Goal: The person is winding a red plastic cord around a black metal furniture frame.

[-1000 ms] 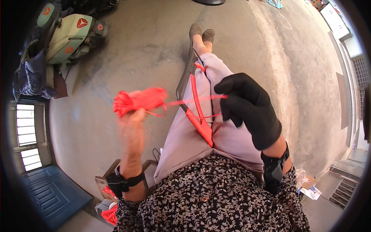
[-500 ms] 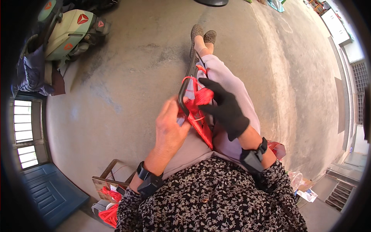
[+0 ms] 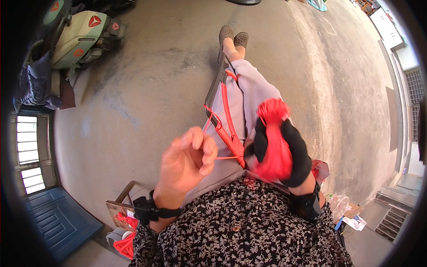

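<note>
My bare left hand [image 3: 187, 155] is raised over my left thigh, its fingers curled on a thin red cord [image 3: 229, 157]. One stretch of that cord runs up to a dark curved frame [image 3: 215, 89]; another runs across toward my right hand. The frame lies along my lap and legs, and red cord wrapping [image 3: 232, 141] covers its near part in tight turns. In a black glove, my right hand [image 3: 300, 153] grips a thick red hank of cord [image 3: 275, 144], which is slightly blurred.
A pale green scooter [image 3: 80, 40] stands at the far left. By my left elbow are a wooden stool [image 3: 118, 209] and more red cord pieces [image 3: 124, 245]. A blue panelled door [image 3: 58, 222] is at lower left. Plastic bags [image 3: 338, 207] lie beside my right elbow.
My right hand has pulled away from the frame toward my body with the hank, now seen at full length. My left hand has come off the frame, and cord stretches between the hands.
</note>
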`<state>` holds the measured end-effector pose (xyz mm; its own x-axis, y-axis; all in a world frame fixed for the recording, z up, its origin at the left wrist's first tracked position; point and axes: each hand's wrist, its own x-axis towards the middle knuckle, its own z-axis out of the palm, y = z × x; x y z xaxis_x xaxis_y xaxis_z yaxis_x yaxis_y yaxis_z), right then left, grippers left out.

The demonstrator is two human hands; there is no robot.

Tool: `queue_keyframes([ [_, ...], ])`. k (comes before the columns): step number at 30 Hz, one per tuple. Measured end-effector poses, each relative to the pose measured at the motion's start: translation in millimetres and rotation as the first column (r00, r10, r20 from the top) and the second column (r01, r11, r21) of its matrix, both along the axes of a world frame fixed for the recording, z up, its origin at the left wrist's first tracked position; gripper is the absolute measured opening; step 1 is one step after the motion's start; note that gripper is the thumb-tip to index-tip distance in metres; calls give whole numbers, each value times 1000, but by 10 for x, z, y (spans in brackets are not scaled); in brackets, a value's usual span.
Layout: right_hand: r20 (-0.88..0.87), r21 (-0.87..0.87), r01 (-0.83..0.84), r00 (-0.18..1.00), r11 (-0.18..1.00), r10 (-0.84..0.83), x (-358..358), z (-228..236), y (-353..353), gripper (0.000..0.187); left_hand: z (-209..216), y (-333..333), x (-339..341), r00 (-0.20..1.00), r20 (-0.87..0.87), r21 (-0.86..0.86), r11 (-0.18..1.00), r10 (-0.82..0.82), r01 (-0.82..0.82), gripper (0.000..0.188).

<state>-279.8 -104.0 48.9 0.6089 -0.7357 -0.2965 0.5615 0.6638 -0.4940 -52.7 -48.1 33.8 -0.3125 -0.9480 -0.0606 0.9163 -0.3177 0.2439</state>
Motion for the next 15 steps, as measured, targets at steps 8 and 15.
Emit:
queue_keyframes([
  [8, -360, 56, -224, 904, 973, 229, 248, -537, -249, 31, -185, 657, 125, 883, 452, 396, 916, -129, -69, 21],
  [15, -70, 4, 391, 918, 920, -390, -15, -662, -511, 31, -40, 698, 40, 898, 414, 317, 948, -150, 12, 24],
])
